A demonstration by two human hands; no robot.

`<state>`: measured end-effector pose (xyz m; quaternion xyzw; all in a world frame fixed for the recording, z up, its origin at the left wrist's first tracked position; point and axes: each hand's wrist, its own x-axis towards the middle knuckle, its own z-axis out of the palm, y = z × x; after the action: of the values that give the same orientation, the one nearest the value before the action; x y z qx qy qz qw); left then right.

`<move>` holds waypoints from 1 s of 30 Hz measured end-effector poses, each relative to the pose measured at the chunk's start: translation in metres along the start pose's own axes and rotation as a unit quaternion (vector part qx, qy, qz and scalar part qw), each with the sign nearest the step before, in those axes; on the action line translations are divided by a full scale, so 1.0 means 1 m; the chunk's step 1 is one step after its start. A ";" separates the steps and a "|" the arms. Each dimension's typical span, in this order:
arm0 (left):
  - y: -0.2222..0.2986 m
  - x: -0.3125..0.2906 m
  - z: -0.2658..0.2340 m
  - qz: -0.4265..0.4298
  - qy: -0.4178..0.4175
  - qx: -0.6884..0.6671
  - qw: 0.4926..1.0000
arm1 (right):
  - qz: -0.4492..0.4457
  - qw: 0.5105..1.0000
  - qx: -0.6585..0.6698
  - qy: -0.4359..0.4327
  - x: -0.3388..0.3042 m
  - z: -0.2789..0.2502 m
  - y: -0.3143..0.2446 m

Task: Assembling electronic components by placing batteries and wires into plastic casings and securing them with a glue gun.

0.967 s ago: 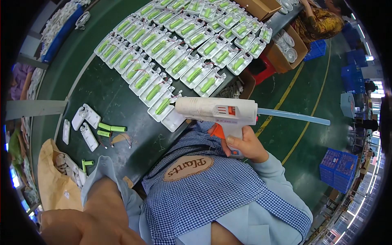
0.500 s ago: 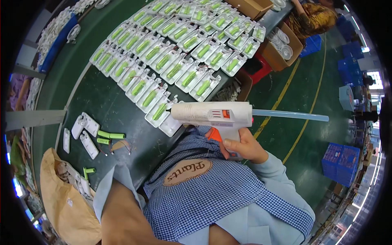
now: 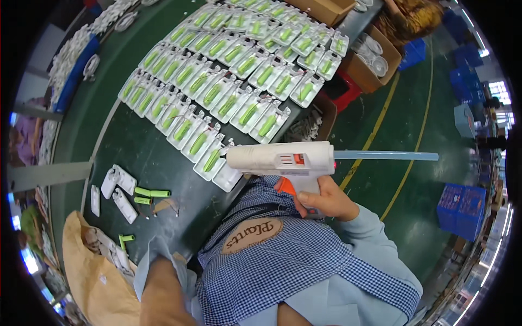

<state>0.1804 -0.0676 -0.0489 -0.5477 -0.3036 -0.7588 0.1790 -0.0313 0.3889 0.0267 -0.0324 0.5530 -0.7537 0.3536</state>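
Observation:
My right hand (image 3: pixel 326 198) is wrapped around the handle of a white hot glue gun (image 3: pixel 283 157) with an orange trigger. A translucent bluish glue stick (image 3: pixel 386 156) sticks out of its back end. The nozzle points left, by the nearest white plastic housing (image 3: pixel 210 163), which holds a green battery pack; whether it touches is unclear. Many similar housings (image 3: pixel 223 100) stand in rows on the dark green table (image 3: pixel 136 152). At the lower left, my left forearm (image 3: pixel 163 290) comes out of a light blue sleeve; the hand is outside the picture.
Loose white housings (image 3: pixel 125 206) and green battery cells (image 3: pixel 152 193) lie at the table's left. A brown paper sack (image 3: pixel 92 277) stands nearer me. Cardboard boxes (image 3: pixel 370 76), a red bin (image 3: pixel 345 89) and blue crates (image 3: pixel 461 212) are on the right. Another person (image 3: pixel 410 22) is at the far right.
The view has shifted slightly, so the housings sit a little differently in it. My left forearm has drawn lower. My right hand still holds the glue gun by the nearest housings.

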 end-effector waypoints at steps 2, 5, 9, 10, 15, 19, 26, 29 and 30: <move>-0.071 0.127 0.040 -0.035 0.087 0.033 0.995 | -0.001 1.000 0.010 -0.030 0.000 -0.002 0.002; -0.145 0.217 0.038 -0.247 0.296 0.169 0.907 | -0.021 0.999 0.011 -0.036 0.003 0.006 0.009; -0.192 0.140 0.013 -0.482 0.372 0.496 0.618 | -0.018 1.000 -0.005 -0.020 0.003 0.002 0.012; -0.204 0.120 0.009 -0.469 0.385 0.493 0.624 | -0.024 0.999 -0.008 -0.025 0.003 0.001 0.013; -0.253 0.092 0.002 -0.370 0.476 0.461 0.651 | -0.022 0.999 -0.010 -0.022 0.000 0.001 0.017; -0.273 0.095 0.003 -0.336 0.485 0.449 0.671 | -0.042 0.999 -0.012 -0.007 -0.003 -0.001 0.021; -0.291 0.096 0.002 -0.324 0.464 0.472 0.676 | -0.042 0.999 -0.018 0.010 -0.009 0.000 0.025; -0.295 0.097 0.001 -0.314 0.466 0.474 0.678 | -0.037 0.999 -0.017 0.010 -0.010 -0.003 0.030; -0.296 0.097 0.000 -0.307 0.469 0.470 0.682 | -0.034 0.999 -0.018 0.012 -0.010 -0.004 0.032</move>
<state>-0.0312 0.1611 -0.0363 0.1599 -0.6481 -0.6861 0.2891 -0.0099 0.3933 0.0016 -0.0490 0.5694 -0.7555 0.3204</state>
